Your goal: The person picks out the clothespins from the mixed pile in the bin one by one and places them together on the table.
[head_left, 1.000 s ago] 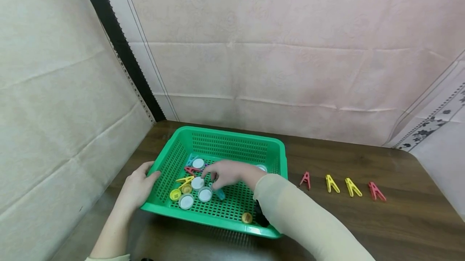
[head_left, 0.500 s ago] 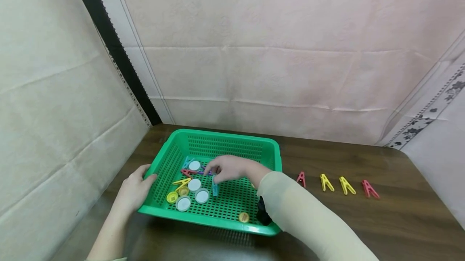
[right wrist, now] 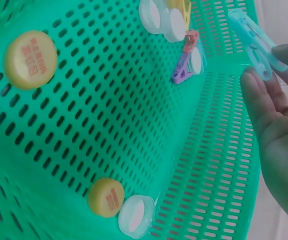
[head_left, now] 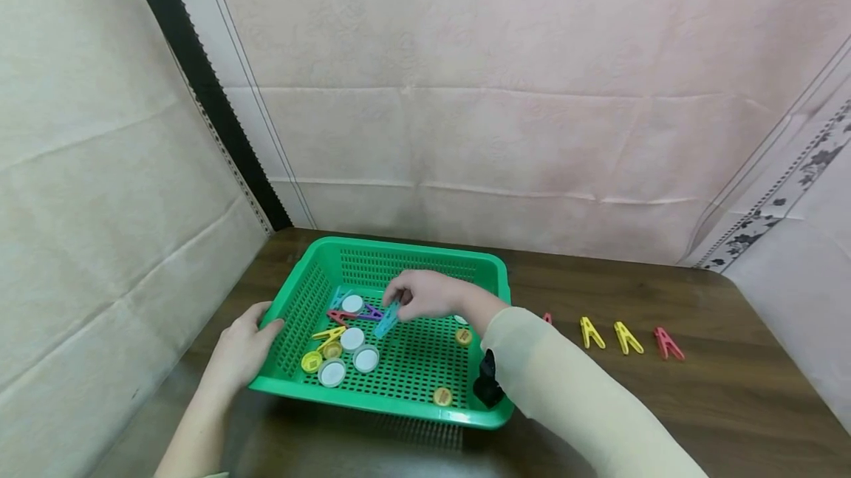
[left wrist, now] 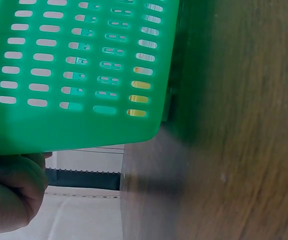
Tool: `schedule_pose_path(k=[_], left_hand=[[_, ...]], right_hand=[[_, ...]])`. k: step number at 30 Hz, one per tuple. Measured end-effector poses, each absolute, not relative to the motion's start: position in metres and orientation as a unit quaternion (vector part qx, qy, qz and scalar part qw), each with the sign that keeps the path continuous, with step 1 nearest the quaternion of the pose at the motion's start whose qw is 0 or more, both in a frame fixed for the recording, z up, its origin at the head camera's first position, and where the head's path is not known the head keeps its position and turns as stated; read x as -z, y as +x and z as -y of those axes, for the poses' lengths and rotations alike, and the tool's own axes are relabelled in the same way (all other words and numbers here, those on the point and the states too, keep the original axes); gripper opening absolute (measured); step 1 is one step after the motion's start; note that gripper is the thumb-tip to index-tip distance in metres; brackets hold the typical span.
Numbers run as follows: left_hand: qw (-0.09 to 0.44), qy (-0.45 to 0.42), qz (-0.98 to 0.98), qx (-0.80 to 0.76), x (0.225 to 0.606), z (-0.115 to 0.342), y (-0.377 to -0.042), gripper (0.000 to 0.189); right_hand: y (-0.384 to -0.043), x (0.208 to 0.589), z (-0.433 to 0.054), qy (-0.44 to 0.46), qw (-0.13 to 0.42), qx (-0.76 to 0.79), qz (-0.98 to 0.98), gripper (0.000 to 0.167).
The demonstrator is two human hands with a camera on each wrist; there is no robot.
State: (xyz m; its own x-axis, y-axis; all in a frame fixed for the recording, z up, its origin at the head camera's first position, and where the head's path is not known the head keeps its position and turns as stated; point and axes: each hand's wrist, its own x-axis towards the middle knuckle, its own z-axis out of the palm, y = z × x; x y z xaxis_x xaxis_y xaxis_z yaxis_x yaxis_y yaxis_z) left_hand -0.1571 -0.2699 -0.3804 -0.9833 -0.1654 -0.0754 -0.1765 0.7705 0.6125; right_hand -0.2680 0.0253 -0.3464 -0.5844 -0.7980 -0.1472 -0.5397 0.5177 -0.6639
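A green plastic basket (head_left: 399,413) with slotted walls stands on the wooden table. My left hand (head_left: 243,347) grips its left rim, with the curled fingers also showing under the rim in the left wrist view. Over the basket floor, my right hand (head_left: 428,295) pinches a light blue clothespin (right wrist: 251,40) between thumb and fingers. Left of it in the basket lie a purple clothespin (head_left: 371,312), a red clothespin (head_left: 341,317) and a yellow clothespin (head_left: 329,334). Among them are several round caps, such as a white cap (head_left: 366,359) and a yellow cap (head_left: 310,362).
Gold caps (right wrist: 31,60) with red print lie in the basket's right part. To the right on the table, a yellow clothespin (head_left: 628,338) and a red clothespin (head_left: 668,343) stand in a row with others. A pale cloth wall (head_left: 465,168) closes off the back.
My right hand has lifted the light blue clothespin from the basket floor and moved up and slightly right with it. The left hand keeps its grip on the rim. The head view has shifted slightly.
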Motion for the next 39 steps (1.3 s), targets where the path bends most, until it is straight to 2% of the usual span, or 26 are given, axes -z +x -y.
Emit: schedule_pose_path(k=[17,26,39], left_hand=[[0.003,-0.079,-0.944,-0.322,0.381,0.270,-0.156,0.057],[0.005,-0.077,-0.943,-0.323,0.379,0.269,-0.155,0.057],[0.005,-0.075,-0.944,-0.322,0.378,0.269,-0.154,0.058]], right_hand=[[-0.262,0.330,-0.053,-0.395,0.203,0.343,-0.828,0.017],[-0.261,0.336,-0.081,-0.371,0.175,0.349,-0.843,0.021],[-0.248,0.341,-0.125,-0.338,0.189,0.422,-0.820,0.031]])
